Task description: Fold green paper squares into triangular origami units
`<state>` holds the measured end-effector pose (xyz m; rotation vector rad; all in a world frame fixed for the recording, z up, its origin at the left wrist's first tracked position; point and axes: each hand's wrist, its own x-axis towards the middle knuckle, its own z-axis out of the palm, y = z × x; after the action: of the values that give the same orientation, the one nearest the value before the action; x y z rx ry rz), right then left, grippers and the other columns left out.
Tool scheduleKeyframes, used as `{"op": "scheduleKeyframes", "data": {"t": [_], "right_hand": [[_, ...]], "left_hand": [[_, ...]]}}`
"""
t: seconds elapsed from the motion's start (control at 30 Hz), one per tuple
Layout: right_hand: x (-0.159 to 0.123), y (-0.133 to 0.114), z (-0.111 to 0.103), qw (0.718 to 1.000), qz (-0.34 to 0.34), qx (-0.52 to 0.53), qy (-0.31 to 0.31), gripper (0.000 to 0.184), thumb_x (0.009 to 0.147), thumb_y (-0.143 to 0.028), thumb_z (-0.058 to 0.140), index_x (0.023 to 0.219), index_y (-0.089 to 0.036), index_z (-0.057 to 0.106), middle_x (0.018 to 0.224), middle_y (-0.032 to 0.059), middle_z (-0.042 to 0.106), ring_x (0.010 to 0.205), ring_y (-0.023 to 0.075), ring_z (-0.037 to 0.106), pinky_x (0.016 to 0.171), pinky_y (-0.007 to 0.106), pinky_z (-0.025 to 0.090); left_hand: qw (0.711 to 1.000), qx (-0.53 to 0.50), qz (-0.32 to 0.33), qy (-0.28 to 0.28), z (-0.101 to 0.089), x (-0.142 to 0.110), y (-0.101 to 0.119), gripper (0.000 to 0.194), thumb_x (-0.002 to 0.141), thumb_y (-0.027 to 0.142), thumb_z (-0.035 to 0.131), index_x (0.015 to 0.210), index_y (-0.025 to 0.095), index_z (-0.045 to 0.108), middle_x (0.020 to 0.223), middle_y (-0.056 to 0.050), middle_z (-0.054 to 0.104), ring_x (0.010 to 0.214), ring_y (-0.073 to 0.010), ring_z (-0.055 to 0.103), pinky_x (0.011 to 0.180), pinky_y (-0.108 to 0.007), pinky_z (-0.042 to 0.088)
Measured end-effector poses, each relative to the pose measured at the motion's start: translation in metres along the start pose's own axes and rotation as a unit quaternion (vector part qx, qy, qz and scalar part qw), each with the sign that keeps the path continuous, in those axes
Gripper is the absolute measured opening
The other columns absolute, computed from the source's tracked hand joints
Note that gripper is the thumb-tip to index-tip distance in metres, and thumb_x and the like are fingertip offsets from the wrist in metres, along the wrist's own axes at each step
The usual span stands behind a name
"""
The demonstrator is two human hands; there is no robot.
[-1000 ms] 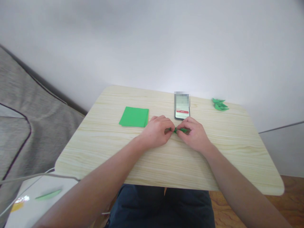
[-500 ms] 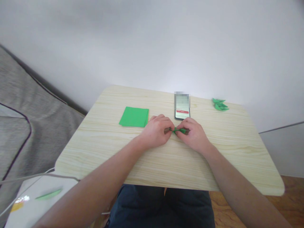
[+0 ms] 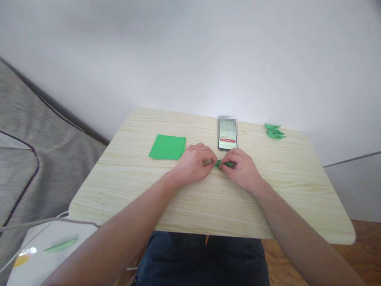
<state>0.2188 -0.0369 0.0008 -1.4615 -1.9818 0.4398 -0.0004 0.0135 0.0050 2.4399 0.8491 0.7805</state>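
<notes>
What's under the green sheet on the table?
Under the green sheet, edges of more paper show at the right and near sides, with the table below. The rest is covered: how many sheets, or anything else between, can't be seen.

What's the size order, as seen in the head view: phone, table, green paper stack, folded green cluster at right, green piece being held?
Largest to smallest:
1. table
2. green paper stack and phone, too close to rank
3. folded green cluster
Unranked: held green piece, partly hidden
</notes>
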Motion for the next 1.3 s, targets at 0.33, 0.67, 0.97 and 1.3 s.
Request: {"op": "scheduleKeyframes", "data": {"t": [0.33,0.67,0.97,1.3], "right_hand": [[0.0,-0.005,-0.005,1.0,0.007,0.027,-0.014,0.006,0.083,-0.021,0.075,0.088,-0.025,0.076,0.089,0.003,0.072,0.088,0.0225,0.066,0.081,0.038,0.053],[-0.002,0.007,-0.028,0.992,0.089,0.089,-0.004,0.024,0.076,-0.018,0.073,0.099,-0.024,0.078,0.094,0.0017,0.077,0.083,0.02,0.069,0.08,0.035,0.056],[-0.001,0.009,-0.028,0.993,0.08,0.083,-0.009,0.016,0.079,-0.022,0.072,0.092,-0.025,0.08,0.091,0.0025,0.078,0.083,0.0216,0.072,0.078,0.036,0.057],[0.0,0.008,-0.027,0.992,0.083,0.089,-0.006,0.017,0.077,-0.019,0.072,0.091,-0.024,0.08,0.092,0.0023,0.078,0.082,0.0205,0.071,0.079,0.035,0.058]], "left_hand": [[1.0,-0.005,0.01,0.008,0.0,0.0,0.0,0.015,0.087,0.01,0.062,0.087,0.022,0.072,0.091,-0.003,0.075,0.095,-0.0222,0.064,0.087,-0.038,0.049],[0.999,-0.016,-0.029,0.039,-0.002,0.0,0.001,0.013,0.081,0.008,0.064,0.084,0.02,0.069,0.086,-0.003,0.07,0.091,-0.0218,0.062,0.083,-0.037,0.05],[0.998,-0.022,-0.023,0.045,-0.002,0.0,0.002,0.015,0.08,0.007,0.063,0.083,0.02,0.069,0.085,-0.003,0.07,0.089,-0.0214,0.062,0.083,-0.037,0.05],[0.998,-0.028,-0.013,0.046,-0.002,0.001,0.002,0.015,0.08,0.007,0.063,0.084,0.02,0.069,0.085,-0.003,0.071,0.088,-0.0213,0.062,0.082,-0.036,0.051]]}}
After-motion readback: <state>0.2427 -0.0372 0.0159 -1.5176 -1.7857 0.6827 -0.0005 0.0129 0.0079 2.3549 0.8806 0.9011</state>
